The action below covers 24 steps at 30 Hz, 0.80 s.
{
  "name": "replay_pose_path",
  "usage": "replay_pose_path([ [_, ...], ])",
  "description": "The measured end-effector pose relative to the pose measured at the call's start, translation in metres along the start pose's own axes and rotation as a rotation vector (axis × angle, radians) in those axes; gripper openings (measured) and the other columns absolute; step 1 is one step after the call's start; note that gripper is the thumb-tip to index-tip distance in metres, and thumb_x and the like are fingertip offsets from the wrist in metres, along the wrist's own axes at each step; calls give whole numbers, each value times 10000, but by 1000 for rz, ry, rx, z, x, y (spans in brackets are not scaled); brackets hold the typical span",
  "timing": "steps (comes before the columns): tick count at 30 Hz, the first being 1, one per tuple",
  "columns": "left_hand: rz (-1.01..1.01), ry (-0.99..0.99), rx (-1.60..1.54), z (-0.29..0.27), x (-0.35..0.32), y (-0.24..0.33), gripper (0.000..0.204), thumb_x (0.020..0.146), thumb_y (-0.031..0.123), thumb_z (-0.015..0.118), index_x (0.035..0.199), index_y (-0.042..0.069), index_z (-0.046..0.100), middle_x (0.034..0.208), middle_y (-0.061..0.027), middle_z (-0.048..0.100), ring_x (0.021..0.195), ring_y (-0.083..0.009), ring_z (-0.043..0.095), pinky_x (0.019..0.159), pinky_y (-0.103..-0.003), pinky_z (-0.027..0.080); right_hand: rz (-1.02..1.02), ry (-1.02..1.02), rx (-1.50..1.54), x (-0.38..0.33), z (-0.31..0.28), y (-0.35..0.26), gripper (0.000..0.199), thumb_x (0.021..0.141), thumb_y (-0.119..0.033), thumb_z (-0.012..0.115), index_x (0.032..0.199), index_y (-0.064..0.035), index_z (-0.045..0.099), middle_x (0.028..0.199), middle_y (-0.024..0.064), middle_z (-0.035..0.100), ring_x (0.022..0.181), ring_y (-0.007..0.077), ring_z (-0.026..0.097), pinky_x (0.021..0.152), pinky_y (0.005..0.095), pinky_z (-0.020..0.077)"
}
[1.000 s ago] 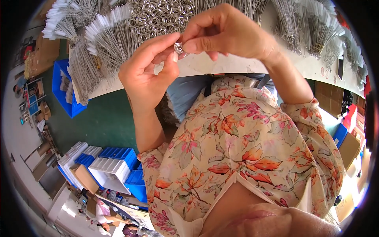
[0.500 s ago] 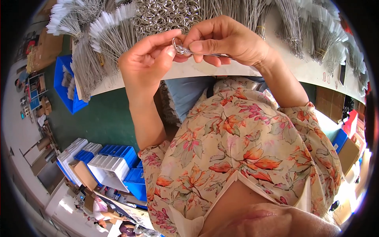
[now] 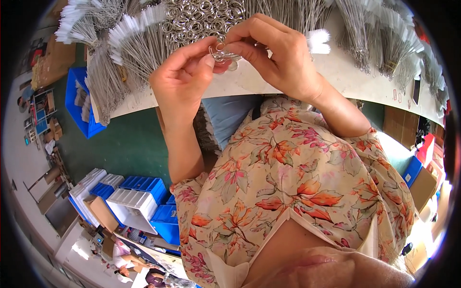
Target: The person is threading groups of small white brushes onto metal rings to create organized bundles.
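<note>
Between the thumb and forefinger of my left hand (image 3: 181, 79), a shiny metal split ring (image 3: 212, 54) is pinched, with thin wire loops on it. My right hand (image 3: 283, 60) is closed at the ring's right side, thumb and forefinger tips together; what exactly they pinch is too small to tell. Past the back of my right hand show the white bristle ends of small wire brushes (image 3: 318, 41); their stems are mostly hidden behind that hand. Just beyond my fingers lies a heap of metal rings (image 3: 204, 21).
Bundles of wire brushes (image 3: 137, 41) lie left of the rings, and more bundles (image 3: 391, 45) lie on the right of the pale table (image 3: 336, 81). A blue bin (image 3: 79, 108) stands off the table's left end. Stacked blue and white crates (image 3: 132, 204) are at lower left.
My right hand has shifted from gripping the wire stems to pinching close by the ring, its wrist raised. White bristle ends now show beside it. My left hand keeps the ring.
</note>
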State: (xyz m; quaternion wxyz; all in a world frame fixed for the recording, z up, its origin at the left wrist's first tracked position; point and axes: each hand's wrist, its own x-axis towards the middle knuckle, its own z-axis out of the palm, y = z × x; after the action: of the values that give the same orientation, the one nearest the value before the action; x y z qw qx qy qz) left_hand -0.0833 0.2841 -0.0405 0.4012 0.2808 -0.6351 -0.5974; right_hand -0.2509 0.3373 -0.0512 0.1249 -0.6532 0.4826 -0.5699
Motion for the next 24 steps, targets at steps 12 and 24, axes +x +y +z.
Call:
replay_pose_path([
  [12, 345, -83, 221, -3, 0, -5, 292, 775, -106, 590, 1065, -69, 591, 1030, -167, 606, 838, -165, 623, 732, -265, 540, 37, -5, 105, -6, 0, -1, 127, 801, 40, 605, 915, -4, 640, 797, 78, 605, 732, 152, 620, 622, 244, 506],
  [24, 339, -89, 185, 2, -4, -10, 275, 786, -103, 580, 1060, -82, 585, 1046, -180, 602, 873, -173, 614, 743, -259, 536, 106, 57, 151, -15, 5, -7, 125, 793, -6, 617, 908, -53, 629, 791, 85, 605, 687, 221, 631, 591, 286, 512],
])
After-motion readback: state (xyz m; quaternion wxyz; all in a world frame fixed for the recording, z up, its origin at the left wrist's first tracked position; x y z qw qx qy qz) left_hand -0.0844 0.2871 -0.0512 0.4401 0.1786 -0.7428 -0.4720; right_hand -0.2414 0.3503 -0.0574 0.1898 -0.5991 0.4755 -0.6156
